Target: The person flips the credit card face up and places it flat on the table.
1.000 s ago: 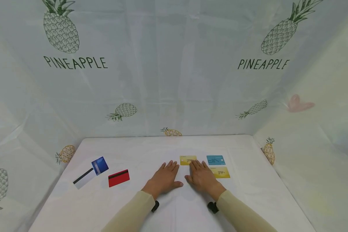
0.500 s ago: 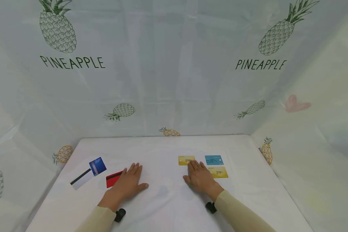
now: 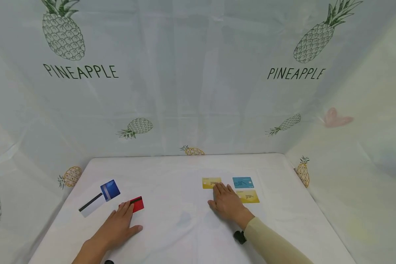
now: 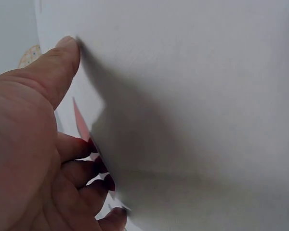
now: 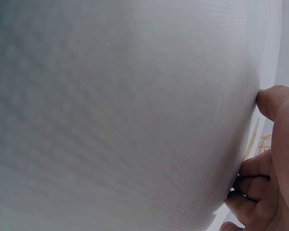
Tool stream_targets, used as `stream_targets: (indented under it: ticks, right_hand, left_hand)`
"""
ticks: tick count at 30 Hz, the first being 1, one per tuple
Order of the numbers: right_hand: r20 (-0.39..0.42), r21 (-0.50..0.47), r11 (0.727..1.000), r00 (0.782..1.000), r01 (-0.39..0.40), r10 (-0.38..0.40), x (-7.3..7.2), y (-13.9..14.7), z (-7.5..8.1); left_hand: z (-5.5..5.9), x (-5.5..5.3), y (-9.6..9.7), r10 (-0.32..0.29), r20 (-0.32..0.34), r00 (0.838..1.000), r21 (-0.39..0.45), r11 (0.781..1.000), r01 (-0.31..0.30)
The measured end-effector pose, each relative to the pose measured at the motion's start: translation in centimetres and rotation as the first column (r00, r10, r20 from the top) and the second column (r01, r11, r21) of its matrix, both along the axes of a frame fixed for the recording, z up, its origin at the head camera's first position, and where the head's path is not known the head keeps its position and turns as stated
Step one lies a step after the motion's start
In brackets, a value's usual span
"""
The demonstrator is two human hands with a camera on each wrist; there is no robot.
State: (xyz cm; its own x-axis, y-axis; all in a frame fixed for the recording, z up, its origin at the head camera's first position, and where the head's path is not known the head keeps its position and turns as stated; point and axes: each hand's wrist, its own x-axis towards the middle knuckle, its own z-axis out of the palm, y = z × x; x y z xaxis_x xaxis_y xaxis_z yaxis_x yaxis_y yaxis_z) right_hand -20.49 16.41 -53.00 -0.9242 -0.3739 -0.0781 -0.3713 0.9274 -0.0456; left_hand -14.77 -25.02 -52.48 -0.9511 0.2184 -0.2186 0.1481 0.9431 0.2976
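My left hand (image 3: 116, 226) lies over the near left part of a red card (image 3: 138, 204) with a black stripe, its fingertips touching the card and its thumb spread to the side. In the left wrist view the fingertips meet the card's thin edge (image 4: 80, 121). My right hand (image 3: 228, 202) rests flat on the table, fingertips on the near edge of a yellow card (image 3: 211, 182). Beside that hand lie a second yellow card (image 3: 249, 196) and a teal card (image 3: 242, 182). Neither hand grips anything.
At the left, a blue card (image 3: 110, 190) touches or nearly touches a white card (image 3: 91, 205) with a black stripe. The white-covered table (image 3: 171, 172) ends at a hanging sheet (image 3: 191, 91) printed with pineapples.
My left hand has moved left from the middle, beside the right hand, onto the red card. The right hand stays at the yellow card.
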Motion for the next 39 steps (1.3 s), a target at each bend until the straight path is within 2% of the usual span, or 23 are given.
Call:
stream_targets:
  ticks: [7,17,23,31,39]
  right_hand:
    - [0.008,-0.012,1.000,1.000,0.001,-0.001,0.2,-0.1,0.3]
    - [0.007,-0.006,1.000,1.000,0.016,-0.016,-0.2,0.1,-0.2]
    - [-0.013,0.005,1.000,1.000,0.008,-0.008,-0.4,0.3,-0.3]
    - [-0.029,-0.012,1.000,1.000,-0.002,0.002,-0.5,0.5,-0.2]
    - [-0.045,0.004,1.000,0.999,-0.010,0.010,-0.6,0.6,-0.2]
  left_hand:
    - [-0.6,0.2,2.0,-0.036,-0.010,0.999,0.012,0.999,0.036]
    - [0.2,0.0,7.1,-0.127,0.042,0.991,0.034,0.991,0.126]
    - [0.4,0.0,9.5,-0.209,0.020,0.978,0.045,0.977,0.208]
    - [0.9,-0.1,11.3,-0.238,0.014,0.971,0.034,0.971,0.237]
    - [0.4,-0.4,11.8,-0.241,0.028,0.970,0.010,0.970,0.241]
